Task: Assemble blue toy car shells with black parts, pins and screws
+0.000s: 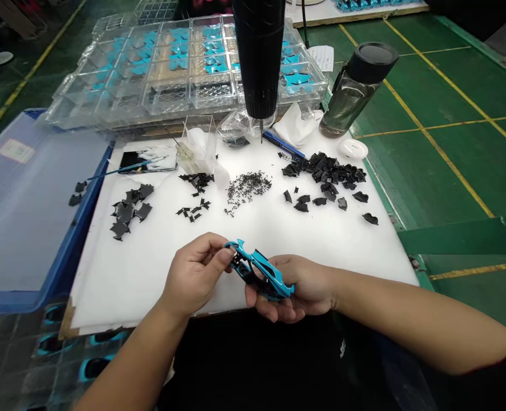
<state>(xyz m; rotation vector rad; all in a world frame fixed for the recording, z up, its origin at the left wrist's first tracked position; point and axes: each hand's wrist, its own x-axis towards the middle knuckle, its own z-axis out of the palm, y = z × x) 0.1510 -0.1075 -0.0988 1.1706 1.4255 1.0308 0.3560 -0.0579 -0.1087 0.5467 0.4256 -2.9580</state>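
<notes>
From afar I see the blue car shell [265, 273] at the frame's lower centre — left hand [195, 274] pinching its left end, right hand [306, 282] curled around the other — below tiny black pieces [251, 186].

Blue car shell [265, 276]: right fingers [266, 309] are hiding part of it
Black screwdriver [260, 60]: top's running out of frame, also blocking some of the clear tray [167, 103]
Tiny black bits [250, 187]: looking too small to identify tbh
Blue bin [13, 303]: left side's getting cut off
</notes>
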